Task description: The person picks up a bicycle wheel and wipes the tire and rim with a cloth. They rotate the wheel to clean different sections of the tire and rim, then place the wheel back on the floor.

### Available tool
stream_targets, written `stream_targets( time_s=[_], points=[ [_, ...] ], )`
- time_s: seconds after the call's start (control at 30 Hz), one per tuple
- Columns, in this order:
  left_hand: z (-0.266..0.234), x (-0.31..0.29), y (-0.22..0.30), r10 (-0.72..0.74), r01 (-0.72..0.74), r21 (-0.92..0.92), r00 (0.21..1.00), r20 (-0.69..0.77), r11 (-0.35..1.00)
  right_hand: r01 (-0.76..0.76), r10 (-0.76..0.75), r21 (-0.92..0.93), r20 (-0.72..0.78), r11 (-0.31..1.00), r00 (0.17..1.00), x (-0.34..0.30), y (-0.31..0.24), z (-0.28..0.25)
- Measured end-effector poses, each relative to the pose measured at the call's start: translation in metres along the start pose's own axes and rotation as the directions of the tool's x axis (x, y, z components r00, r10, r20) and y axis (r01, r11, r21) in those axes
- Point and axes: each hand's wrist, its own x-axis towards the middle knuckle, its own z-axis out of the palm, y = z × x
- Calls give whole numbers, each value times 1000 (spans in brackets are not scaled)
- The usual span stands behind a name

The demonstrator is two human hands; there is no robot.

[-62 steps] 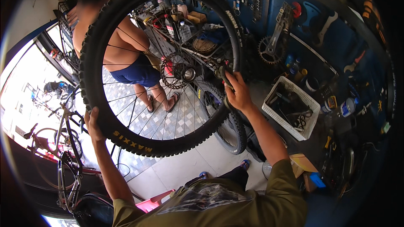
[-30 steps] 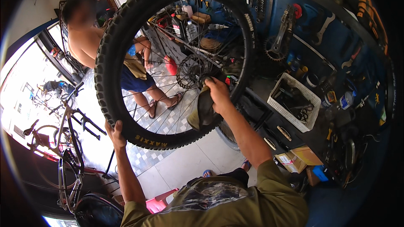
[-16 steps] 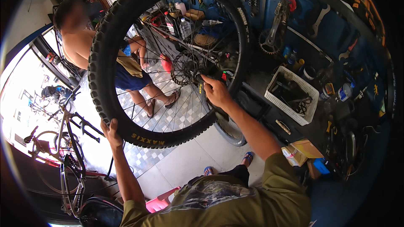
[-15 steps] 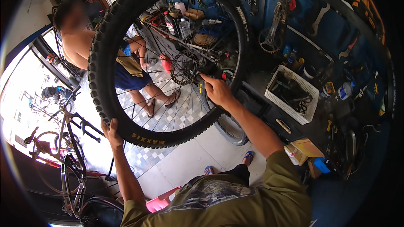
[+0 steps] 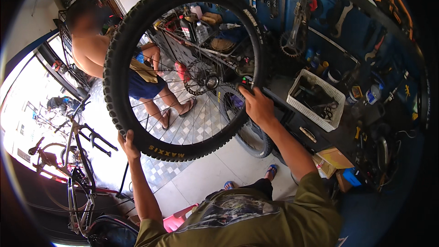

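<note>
A bicycle wheel [image 5: 120, 41] with a knobbly black tyre is held up in front of me, tilted. My left hand [image 5: 129, 145] grips the tyre at its lower left, the thumb over the sidewall. The hub [image 5: 211, 82] shows a round silver end, and a dark brake disc [image 5: 194, 86] lies beside it. To the right of the hub, near the rim, is my right hand [image 5: 259, 106]. Its fingers are pinched together; whatever is between them, if anything, is too small to make out.
A white basket [image 5: 292, 103] of tools stands on the dark workbench at right, below a blue tool wall [image 5: 292, 0]. Beyond the wheel sits a shirtless person [image 5: 87, 55]. A bike frame [image 5: 75, 155] stands at left, and another wheel [image 5: 256, 148] is below.
My right hand has drawn back from the hub towards the right, and its fingers have closed. The hub's end is now uncovered. The wheel has shifted slightly down, with my left hand still on it.
</note>
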Motion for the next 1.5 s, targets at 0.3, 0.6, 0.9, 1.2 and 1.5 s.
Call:
stream_targets(
  time_s=[0.3, 0.6, 0.9, 1.2, 1.5],
  points=[
    [7, -15, 12, -71, 70, -18, 996, -58, 997, -568, 500, 307, 275, 764, 821, -140, 48, 85],
    [10, -23, 25, -114, 113, -22, 990, -80, 993, -819, 669, 524, 524, 236, 528, -150, 73, 153],
    [35, -33, 65, -43, 47, 47, 995, -92, 998, -794, 509, 592, 730, -136, 457, -175, 64, 198],
    [63, -45, 130, 4, -2, -138, 1000, 18, 990, -882, 689, 446, 591, 153, 419, -233, 102, 194],
    [-50, -24, 217, 61, -154, 442, 974, 217, 884, -951, 868, 301, 451, 69, 206, -378, 132, 94]
  ],
)
